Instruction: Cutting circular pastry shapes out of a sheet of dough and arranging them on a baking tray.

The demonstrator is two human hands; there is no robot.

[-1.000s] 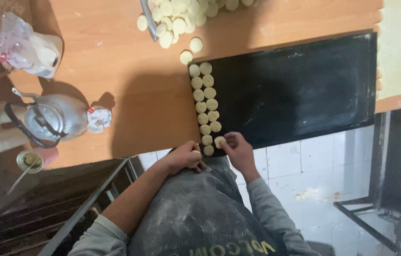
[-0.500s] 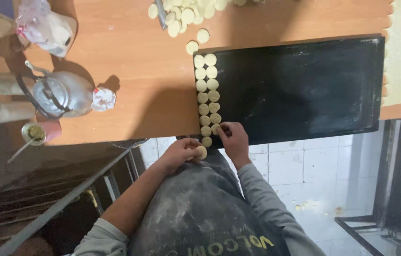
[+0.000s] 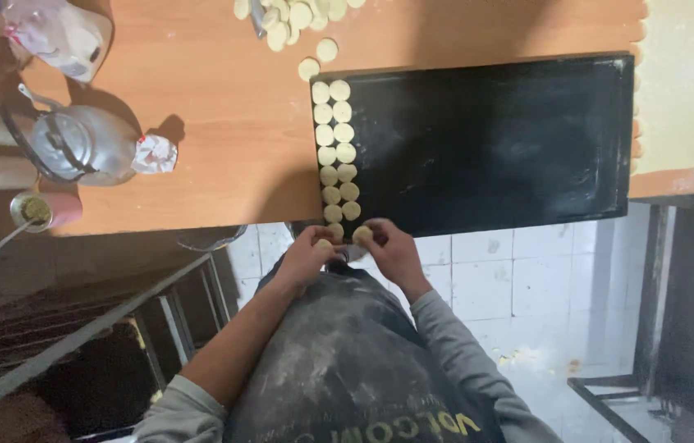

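While the head camera is looking straight down, the left hand (image 3: pixel 304 256) is curling its fingers around a small pale dough round (image 3: pixel 324 244) at the near edge of the black baking tray (image 3: pixel 511 139), and the right hand (image 3: pixel 392 248) is pinching a second dough piece (image 3: pixel 361 235) between thumb and fingertips, just beside the left fingers. Directly beyond both sets of fingers, two rows of dough discs (image 3: pixel 335 152) are lying along the tray's left side. Farther past the fingers, a loose heap of rounds (image 3: pixel 293 16) is sitting on the wooden tabletop (image 3: pixel 224 123). Well off to the left of the fingers, a metal kettle (image 3: pixel 84 143) is standing.
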